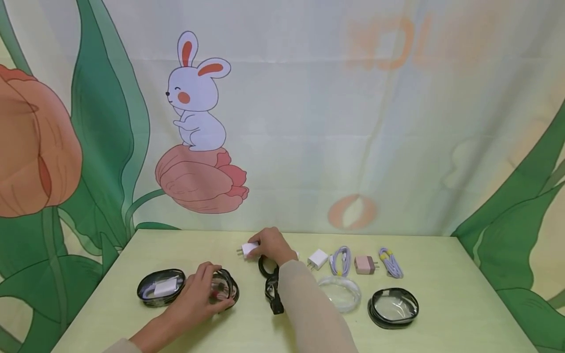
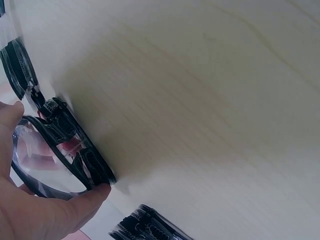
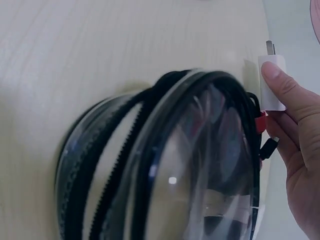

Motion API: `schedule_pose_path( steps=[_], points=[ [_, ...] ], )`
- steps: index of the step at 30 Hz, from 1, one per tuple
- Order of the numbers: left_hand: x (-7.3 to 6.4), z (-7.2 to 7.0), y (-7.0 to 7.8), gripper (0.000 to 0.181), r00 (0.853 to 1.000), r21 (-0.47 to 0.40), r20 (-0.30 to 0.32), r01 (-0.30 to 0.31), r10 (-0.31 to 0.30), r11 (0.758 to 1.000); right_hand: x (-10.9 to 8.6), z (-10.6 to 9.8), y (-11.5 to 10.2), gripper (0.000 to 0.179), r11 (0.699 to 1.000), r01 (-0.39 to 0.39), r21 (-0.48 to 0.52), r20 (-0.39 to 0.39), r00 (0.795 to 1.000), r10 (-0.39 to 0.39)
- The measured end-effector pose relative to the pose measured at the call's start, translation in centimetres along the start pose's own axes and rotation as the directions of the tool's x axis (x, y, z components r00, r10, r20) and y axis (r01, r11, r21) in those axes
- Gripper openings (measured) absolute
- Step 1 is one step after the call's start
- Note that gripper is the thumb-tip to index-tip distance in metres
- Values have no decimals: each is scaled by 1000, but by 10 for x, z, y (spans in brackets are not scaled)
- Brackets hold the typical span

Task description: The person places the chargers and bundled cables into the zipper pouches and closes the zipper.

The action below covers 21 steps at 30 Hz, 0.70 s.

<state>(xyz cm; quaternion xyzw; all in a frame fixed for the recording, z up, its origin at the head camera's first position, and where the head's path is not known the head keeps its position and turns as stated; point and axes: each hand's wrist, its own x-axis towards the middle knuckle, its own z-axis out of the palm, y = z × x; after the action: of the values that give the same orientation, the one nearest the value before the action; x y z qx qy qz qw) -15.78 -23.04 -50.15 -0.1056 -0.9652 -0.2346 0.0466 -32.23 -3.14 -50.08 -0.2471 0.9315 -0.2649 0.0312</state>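
Observation:
My left hand (image 1: 194,294) holds a clear oval zip pouch (image 2: 50,162) with black trim, its thumb on the near edge and fingers at the far side. Something red shows through the pouch's clear plastic. Farther back, my right hand (image 1: 271,245) pinches a white charger plug (image 3: 272,82) between thumb and fingers, its metal prongs pointing away from the hand. A coiled black cable (image 1: 266,267) with a red strap (image 3: 260,122) lies just under that hand. Another black-trimmed clear pouch (image 3: 215,165) stands below the right forearm, which partly hides it in the head view.
At left lies a black-trimmed pouch (image 1: 146,293) with a white charger inside. Rightward are a white charger (image 1: 318,258), a pink charger (image 1: 364,265), two tied pale cables, a white-trimmed pouch (image 1: 353,294) and a black-trimmed pouch (image 1: 393,323). A printed curtain (image 1: 291,122) hangs behind the table.

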Motion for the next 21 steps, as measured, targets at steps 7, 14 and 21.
schedule_pose_path(
  steps=[7,14,21],
  points=[
    [0,2,-1,83,1000,3,-10,-15,15,1000,4,-2,-4,38,998,-33,48,-54,998,36],
    [-1,2,1,84,1000,7,-8,-17,17,1000,4,-7,-5,40,999,-50,-1,-67,997,50],
    [0,2,1,84,1000,23,-7,-15,15,1000,1,-13,-4,38,994,-95,54,-61,993,98]
  ],
)
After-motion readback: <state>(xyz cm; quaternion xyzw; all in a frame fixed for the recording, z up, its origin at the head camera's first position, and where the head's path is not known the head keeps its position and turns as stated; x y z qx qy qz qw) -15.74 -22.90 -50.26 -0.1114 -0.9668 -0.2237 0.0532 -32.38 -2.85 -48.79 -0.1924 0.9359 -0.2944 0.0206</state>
